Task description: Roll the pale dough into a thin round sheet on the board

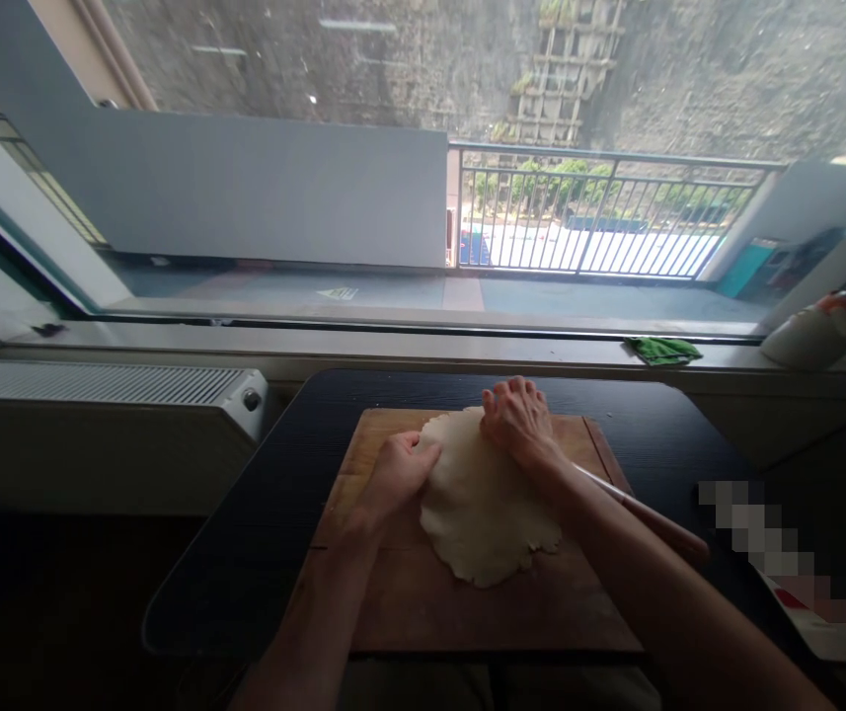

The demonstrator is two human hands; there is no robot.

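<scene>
A flat, pale sheet of dough (pixel 486 504) with ragged edges lies on a wooden board (pixel 408 612). My left hand (pixel 400 469) pinches the dough's upper left edge between thumb and fingers. At the upper right of the dough rests my right hand (pixel 518 420), palm down, with its fingers bent over the edge; whether they grip the dough is hidden. Under my right forearm, a knife (pixel 652 518) with a brown handle lies across the right side of the board, its blade partly covered.
The board sits on a dark table (pixel 245 533) below a window. On the sill are a green cloth (pixel 663 350) and a white container (pixel 811 336). A white radiator (pixel 97 385) stands at the left. A partly pixelated item lies at the right.
</scene>
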